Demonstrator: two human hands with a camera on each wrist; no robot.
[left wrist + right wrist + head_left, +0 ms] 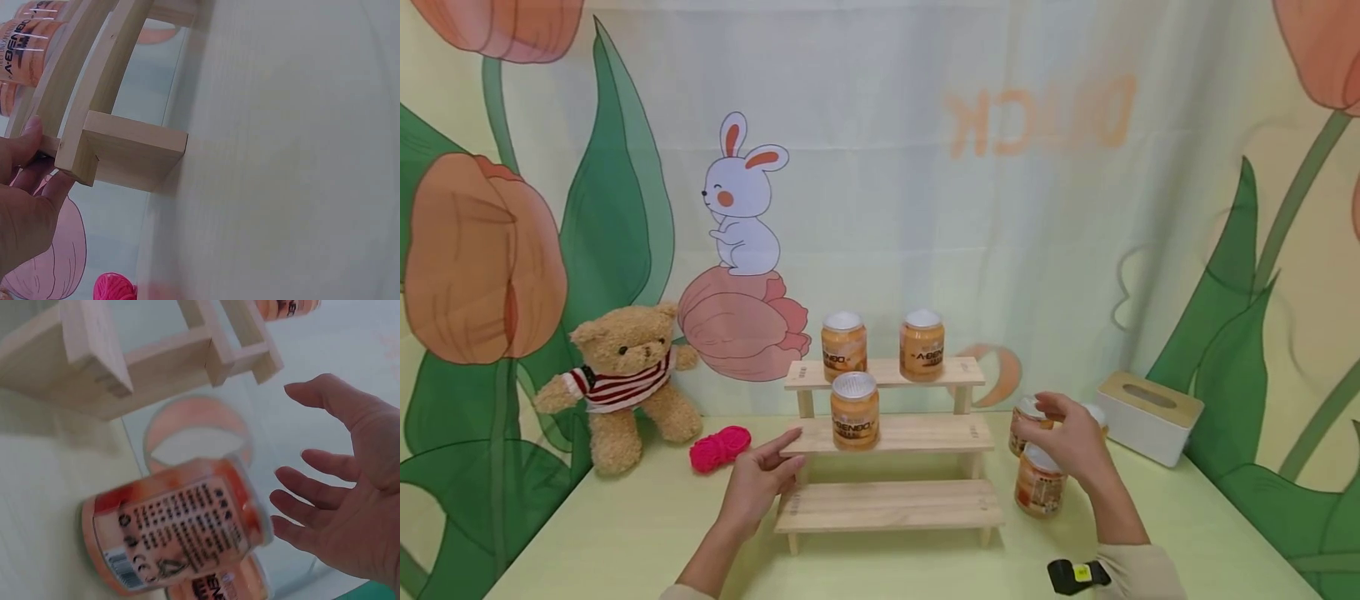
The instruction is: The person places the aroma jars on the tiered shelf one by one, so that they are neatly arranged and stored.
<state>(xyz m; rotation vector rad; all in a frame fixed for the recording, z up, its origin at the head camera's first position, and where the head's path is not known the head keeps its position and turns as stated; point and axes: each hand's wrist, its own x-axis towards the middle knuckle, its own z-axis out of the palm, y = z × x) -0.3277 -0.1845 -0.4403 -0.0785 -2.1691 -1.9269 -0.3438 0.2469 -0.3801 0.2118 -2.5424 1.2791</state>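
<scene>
A three-tier wooden display rack [891, 504] stands on the table. My left hand [758, 483] grips the left end of its middle tier, with fingers around the board ends [78, 156]. On the top tier sit two orange-labelled jars [922, 346] with pale lids, and a third jar [855, 412] is on the middle tier, left of centre. My right hand [1071, 437] hovers with parted fingers over more jars to the right of the rack. Its fingertips are close to the lid of the nearest jar [181, 525]; behind it another jar [222, 584] is partly hidden.
To the left, a teddy bear [628, 379] in a striped top sits beside a pink yarn skein [720, 450]. A white tissue box [1150, 421] with a wooden top stands at the back right. Behind everything hangs a printed curtain [880, 167].
</scene>
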